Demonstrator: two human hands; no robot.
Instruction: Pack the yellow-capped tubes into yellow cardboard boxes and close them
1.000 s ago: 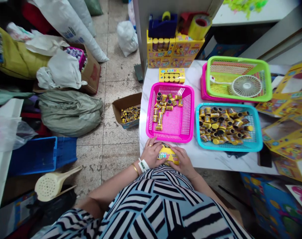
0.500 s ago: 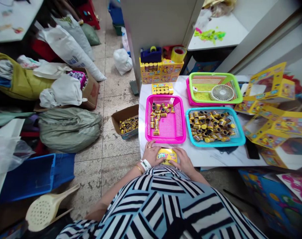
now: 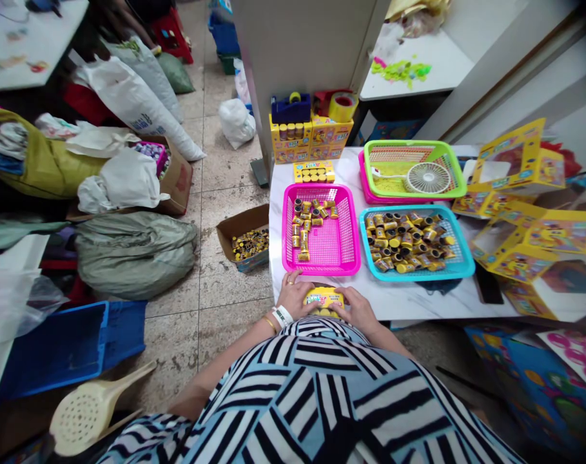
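Observation:
Close to my body, at the table's front edge, a small yellow printed box (image 3: 323, 298) is held between both hands. My left hand (image 3: 295, 298) grips its left end, fingers curled round it. On the right end, my right hand (image 3: 358, 308) is closed with the thumb on the front. Yellow rounded shapes show along the box's near side. Just beyond my hands stands a pink basket (image 3: 355, 248) with several small yellow-labelled tubs (image 3: 304, 238) in its left and upper part. A blue basket (image 3: 467, 258) to the right is heaped with more such tubs.
A green basket (image 3: 459, 171) holding a small white fan (image 3: 428, 178) stands at the back right. Yellow display boxes (image 3: 519, 258) and a phone (image 3: 488, 287) lie at the right. Stacked yellow boxes (image 3: 331, 136) stand behind. A carton of tubs (image 3: 225, 227) sits on the floor.
The yellow box has tipped between my hands, so its printed face looks narrower and the rounded shapes on its near side show. Both hands stay on it.

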